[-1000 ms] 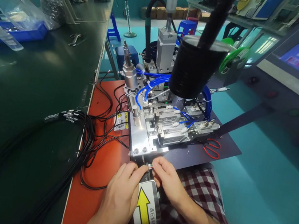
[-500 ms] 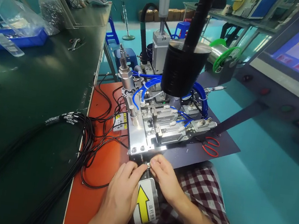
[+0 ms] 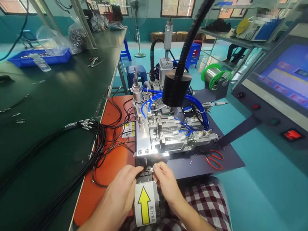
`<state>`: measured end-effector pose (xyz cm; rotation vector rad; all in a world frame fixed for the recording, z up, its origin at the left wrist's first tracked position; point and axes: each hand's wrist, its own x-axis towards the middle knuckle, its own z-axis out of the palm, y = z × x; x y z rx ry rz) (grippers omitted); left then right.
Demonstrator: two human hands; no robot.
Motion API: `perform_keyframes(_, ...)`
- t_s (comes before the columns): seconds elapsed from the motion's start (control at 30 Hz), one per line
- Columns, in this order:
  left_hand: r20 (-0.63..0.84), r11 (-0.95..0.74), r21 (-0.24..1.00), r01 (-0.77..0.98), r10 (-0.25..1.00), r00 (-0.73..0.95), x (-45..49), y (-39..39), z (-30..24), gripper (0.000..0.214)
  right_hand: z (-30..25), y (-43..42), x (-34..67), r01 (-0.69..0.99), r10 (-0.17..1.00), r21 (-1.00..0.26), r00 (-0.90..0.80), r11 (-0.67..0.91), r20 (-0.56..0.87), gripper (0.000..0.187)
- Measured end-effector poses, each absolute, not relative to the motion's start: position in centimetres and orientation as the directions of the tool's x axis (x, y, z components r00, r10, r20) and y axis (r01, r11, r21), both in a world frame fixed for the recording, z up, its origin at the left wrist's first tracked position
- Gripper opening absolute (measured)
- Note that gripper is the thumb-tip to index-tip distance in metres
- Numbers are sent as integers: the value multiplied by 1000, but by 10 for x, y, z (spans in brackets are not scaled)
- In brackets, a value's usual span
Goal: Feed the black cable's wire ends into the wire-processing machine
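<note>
At the front end of the metal machine (image 3: pixel 149 147), my left hand (image 3: pixel 121 189) has its thumb and forefinger closed together; what they hold, if anything, is too small to make out. My right hand (image 3: pixel 165 181) pinches a small silver metal connector (image 3: pixel 151 169) just right of those fingertips. Both hands are low over a dark slide, right behind a white plate with a yellow arrow (image 3: pixel 144 203). Black cables (image 3: pixel 99 142) run over the orange mat (image 3: pixel 111 166) to the left.
A bundle of cables with silver ends (image 3: pixel 87 123) lies on the green bench (image 3: pixel 59 103). Red-handled scissors (image 3: pixel 215 160) rest right of the machine. A black lamp head (image 3: pixel 176 90) hangs over it. A control screen (image 3: pixel 303 78) stands at right, with a wire spool (image 3: pixel 215 77) behind.
My left fingertips have drawn away to the left from my right ones, so the gap between them is wider. The head view has tilted up, showing more of the room.
</note>
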<state>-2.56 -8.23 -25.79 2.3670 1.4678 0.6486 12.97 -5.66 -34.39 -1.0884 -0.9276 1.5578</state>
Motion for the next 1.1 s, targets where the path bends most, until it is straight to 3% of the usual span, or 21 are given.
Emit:
perform_keyframes(0.13,204,-289,278,916,950,238,-48,-117,-276,41,-349,-55,130,-303,972,-926,-133,-226,-193,42)
perform_keyframes(0.27,219,-276,70,959,942,255,-62,-131,-298,48,-344,-54,128,-304,974,-927,-126,-220,-190,43)
perform_keyframes(0.37,244,-276,11,961,933,265,-64,-127,-304,47,-348,-53,130,-290,974,-930,-93,-226,-207,43)
perform_keyframes(0.63,189,-244,25,970,953,235,-61,-128,-299,46,-378,-77,169,-230,950,-929,53,-289,-309,48)
perform_keyframes(0.93,188,-252,48,967,953,239,-67,-122,-302,50,-378,-106,184,-187,906,-893,29,-410,-422,57)
perform_keyframes(1.1,156,-248,136,959,961,227,-70,-106,-305,53,-384,-112,181,-185,901,-885,3,-427,-435,55)
